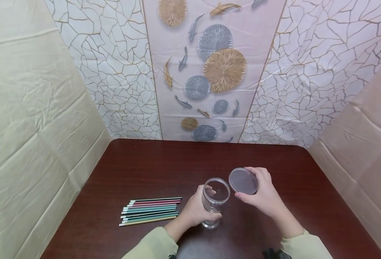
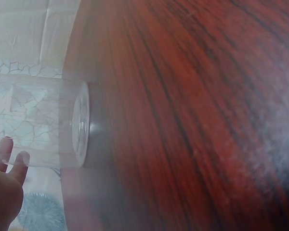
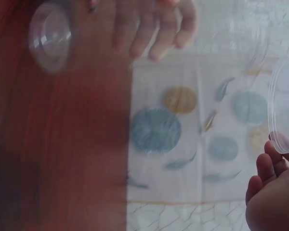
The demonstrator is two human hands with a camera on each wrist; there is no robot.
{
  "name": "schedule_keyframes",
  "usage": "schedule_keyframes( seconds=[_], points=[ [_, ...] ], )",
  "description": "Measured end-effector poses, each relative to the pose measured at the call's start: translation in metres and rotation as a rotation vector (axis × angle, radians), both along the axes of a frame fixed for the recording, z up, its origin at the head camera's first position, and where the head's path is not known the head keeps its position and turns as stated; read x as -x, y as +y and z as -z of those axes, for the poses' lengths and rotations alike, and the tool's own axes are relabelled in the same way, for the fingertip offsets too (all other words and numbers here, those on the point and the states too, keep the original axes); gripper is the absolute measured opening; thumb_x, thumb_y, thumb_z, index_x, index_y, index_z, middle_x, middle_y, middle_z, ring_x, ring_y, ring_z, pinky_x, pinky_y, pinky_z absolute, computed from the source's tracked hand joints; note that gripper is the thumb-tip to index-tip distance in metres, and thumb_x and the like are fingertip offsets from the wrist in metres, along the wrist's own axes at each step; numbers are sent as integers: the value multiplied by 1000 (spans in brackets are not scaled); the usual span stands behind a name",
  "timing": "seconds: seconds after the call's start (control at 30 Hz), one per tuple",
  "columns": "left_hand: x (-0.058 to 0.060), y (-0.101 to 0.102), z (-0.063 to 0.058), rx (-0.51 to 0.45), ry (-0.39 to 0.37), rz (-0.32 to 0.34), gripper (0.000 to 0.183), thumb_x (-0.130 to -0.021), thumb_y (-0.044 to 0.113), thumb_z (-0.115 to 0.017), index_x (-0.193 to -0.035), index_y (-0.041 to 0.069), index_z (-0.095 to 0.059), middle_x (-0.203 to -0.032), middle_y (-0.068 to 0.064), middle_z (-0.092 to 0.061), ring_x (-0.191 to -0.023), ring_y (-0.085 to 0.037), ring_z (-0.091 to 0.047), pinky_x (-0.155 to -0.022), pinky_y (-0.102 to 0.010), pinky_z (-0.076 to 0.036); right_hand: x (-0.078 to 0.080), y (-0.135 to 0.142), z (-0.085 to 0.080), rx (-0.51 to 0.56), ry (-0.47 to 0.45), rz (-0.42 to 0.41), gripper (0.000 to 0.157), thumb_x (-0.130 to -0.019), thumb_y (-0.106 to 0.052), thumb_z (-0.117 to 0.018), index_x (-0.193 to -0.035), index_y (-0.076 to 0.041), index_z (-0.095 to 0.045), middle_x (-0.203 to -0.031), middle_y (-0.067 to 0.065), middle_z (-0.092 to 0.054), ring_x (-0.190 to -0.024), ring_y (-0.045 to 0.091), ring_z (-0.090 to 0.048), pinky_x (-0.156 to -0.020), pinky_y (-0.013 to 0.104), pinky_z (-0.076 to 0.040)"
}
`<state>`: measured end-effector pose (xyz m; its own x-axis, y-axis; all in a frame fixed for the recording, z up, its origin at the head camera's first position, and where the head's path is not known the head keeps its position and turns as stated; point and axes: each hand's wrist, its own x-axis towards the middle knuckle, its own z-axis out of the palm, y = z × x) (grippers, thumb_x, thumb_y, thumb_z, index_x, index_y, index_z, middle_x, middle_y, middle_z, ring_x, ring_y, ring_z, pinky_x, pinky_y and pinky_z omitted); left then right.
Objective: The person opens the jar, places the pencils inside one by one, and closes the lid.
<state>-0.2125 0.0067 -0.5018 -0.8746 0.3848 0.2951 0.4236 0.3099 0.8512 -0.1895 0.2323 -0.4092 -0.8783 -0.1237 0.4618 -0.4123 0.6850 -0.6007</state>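
Observation:
A clear, uncovered jar point(image 1: 211, 201) stands upright near the table's front, its round base also visible in the left wrist view. My left hand point(image 1: 198, 208) grips it from the left, fingers behind and thumb across the front. To the right of the jar's mouth, my right hand point(image 1: 261, 189) holds a round, see-through lid point(image 1: 243, 181) by its edge, tilted and raised. In the right wrist view the lid point(image 3: 284, 108) is at the right edge, and left-hand fingers show through the jar wall. Left of the jar lies a row of pencils point(image 1: 151, 210).
The dark red-brown table point(image 1: 145, 162) runs back to a patterned cloth point(image 1: 193, 108) with fish and round motifs. Beige cloth walls point(image 1: 41, 144) close off both sides. A dark object point(image 1: 274, 254), partly cut off, is by the right sleeve.

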Motion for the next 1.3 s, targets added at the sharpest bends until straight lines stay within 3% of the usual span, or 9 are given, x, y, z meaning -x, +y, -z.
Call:
schedule_keyframes(
  seconds=[0.4, 0.57, 0.73, 1.3],
  points=[
    [0, -1, 0, -2, -13, -7, 76, -59, 28, -88, -119, 18, -43, -111, 10, -59, -100, -7, -56, -88, -28, -43, 4, 28, 26, 24, -97, 103, 78, -63, -26, -86, -127, -1, -47, -117, 14, -43, -109, 30, -36, -82, 45, -31],
    [0, -1, 2, 9, -20, -8, 77, -59, 28, -88, -120, 16, -43, -112, 10, -59, -100, -6, -56, -87, -28, -43, 7, 40, 41, -40, -113, 120, 83, -62, -29, -87, -129, 0, -46, -121, 19, -42, -109, 37, -35, -80, 49, -26],
    [0, -2, 3, 18, -29, -10, 77, -59, 28, -88, -120, 18, -43, -112, 10, -59, -99, -5, -56, -87, -28, -43, 8, 51, 56, -87, -185, 150, 86, -65, -35, -85, -132, -2, -43, -125, 23, -39, -108, 41, -35, -77, 50, -26],
    [-1, 0, 1, 23, -35, -5, 76, -59, 28, -88, -119, 17, -43, -112, 6, -59, -99, -5, -56, -87, -27, -43, 14, 65, 97, -164, -335, 191, 89, -65, -48, -81, -134, -5, -43, -130, 21, -40, -112, 51, -33, -80, 61, -25]
  ],
)
